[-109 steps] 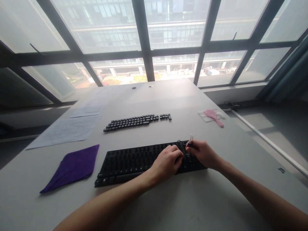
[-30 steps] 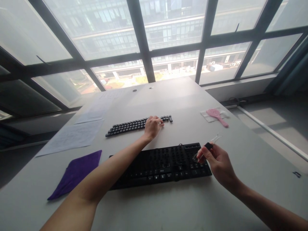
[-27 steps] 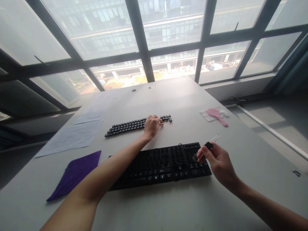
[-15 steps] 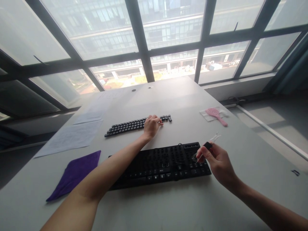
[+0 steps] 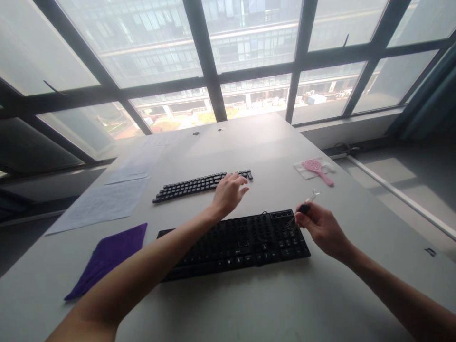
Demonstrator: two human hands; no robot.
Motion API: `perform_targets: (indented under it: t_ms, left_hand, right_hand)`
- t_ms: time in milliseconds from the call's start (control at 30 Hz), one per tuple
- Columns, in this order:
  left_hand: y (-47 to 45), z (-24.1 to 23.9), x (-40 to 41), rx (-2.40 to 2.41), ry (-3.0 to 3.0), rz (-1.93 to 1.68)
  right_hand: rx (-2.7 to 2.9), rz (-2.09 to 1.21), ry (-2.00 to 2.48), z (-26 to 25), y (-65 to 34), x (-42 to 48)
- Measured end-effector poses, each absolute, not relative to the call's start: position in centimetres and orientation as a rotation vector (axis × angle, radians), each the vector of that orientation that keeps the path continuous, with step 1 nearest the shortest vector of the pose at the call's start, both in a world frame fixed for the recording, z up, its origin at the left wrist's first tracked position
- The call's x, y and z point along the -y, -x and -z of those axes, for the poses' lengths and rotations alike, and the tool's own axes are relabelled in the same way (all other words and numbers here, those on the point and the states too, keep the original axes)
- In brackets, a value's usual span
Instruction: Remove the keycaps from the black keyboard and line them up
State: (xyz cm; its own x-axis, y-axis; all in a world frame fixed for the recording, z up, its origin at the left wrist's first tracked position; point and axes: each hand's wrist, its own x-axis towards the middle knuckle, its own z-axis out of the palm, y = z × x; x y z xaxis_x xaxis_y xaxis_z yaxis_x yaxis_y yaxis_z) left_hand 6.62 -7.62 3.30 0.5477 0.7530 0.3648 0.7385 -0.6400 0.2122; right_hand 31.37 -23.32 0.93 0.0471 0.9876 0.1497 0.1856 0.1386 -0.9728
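Observation:
A black keyboard with most of its keycaps off lies in front of me on the grey table. Beyond it, the removed black keycaps sit in rows. My left hand hovers just above the right end of those rows, fingers spread and holding nothing. My right hand is over the keyboard's right end, fingers closed on a wire keycap puller with a black handle.
A purple cloth lies left of the keyboard. Printed paper sheets are at the far left. A pink brush rests on a clear packet at the right. Large windows stand behind the table.
My left hand has lifted off the keycap rows and drawn back slightly, its fingers now spread. My right hand with the puller has shifted a little up and left.

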Motion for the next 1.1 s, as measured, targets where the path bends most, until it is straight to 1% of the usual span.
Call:
perform_targets:
  t_ms: [67, 167, 300, 600, 833, 967, 1100]
  left_hand:
    - [-7.5, -3.8, 11.3, -1.138, -2.714, -0.552]
    - [-8.8, -3.6, 16.4, -0.980, -2.614, -0.402]
    - [-10.0, -2.1, 19.7, -0.936, -2.534, -0.349]
    - [-11.0, -0.7, 20.0, -1.071, -2.441, -0.442]
    - [-11.2, -0.6, 19.9, -1.076, -2.475, -0.425]
    - [-11.3, -0.4, 19.8, -0.984, -2.502, -0.496]
    - [-11.3, -0.2, 19.7, -0.948, -2.450, -0.518]
  right_hand:
    - [1.454, -0.978, 1.272, -0.4, -31.7, 22.9]
    - [1.540, -0.915, 1.303, 0.2, -31.6, 22.5]
    - [1.622, -0.914, 1.311, 0.3, -31.1, 22.0]
    - [1.711, -0.994, 1.296, -1.1, -30.6, 21.9]
    - [1.899, -0.804, 1.306, -0.9, -30.3, 23.3]
    - [1.983, -0.704, 1.220, -0.2, -30.4, 24.0]
    - [1.828, -0.668, 1.219, 0.5, -30.4, 24.0]
